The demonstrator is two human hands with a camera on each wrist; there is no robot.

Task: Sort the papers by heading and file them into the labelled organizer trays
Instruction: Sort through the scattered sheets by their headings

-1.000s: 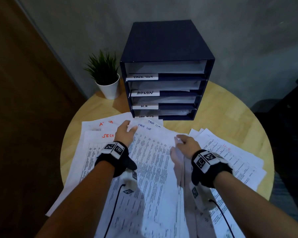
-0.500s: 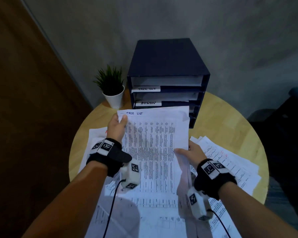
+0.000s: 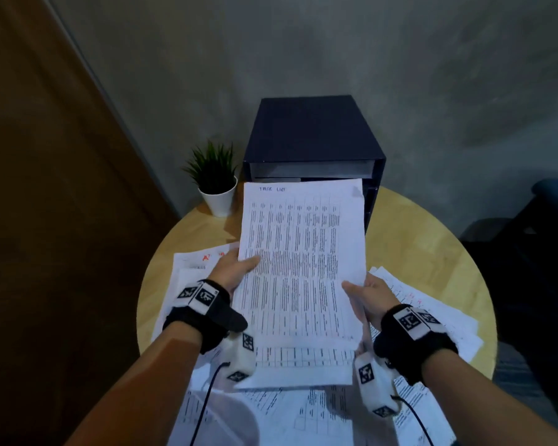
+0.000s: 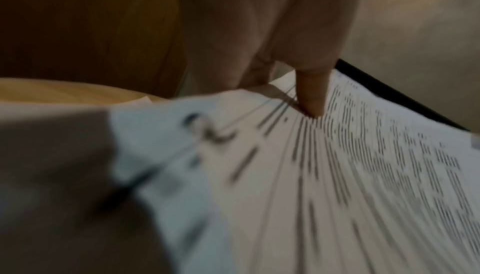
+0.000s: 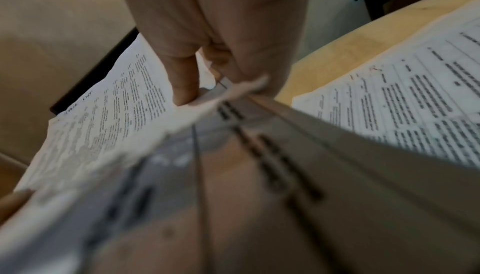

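I hold a printed sheet headed "TASK LIST" [image 3: 300, 262] up in the air with both hands, and its top edge reaches the front of the dark blue organizer [image 3: 313, 136]. My left hand [image 3: 234, 268] pinches the sheet's left edge, thumb on top; the thumb shows on the sheet [image 4: 363, 165] in the left wrist view. My right hand [image 3: 364, 292] pinches the right edge of the sheet [image 5: 111, 102], thumb on top. The sheet covers most of the organizer's trays and their labels; only the top slot shows. More papers [image 3: 432, 310] lie spread over the round wooden table [image 3: 409, 226].
A small potted plant [image 3: 216, 181] stands left of the organizer. A brown door fills the left side, a grey wall the back. Dark furniture [image 3: 535, 239] stands off the table's right edge. Loose sheets [image 3: 194, 262] lie under my left wrist.
Both hands have lifted the task-list sheet off the pile and carried it forward and up towards the organizer. My left hand has slid from the top corner down to mid-edge.
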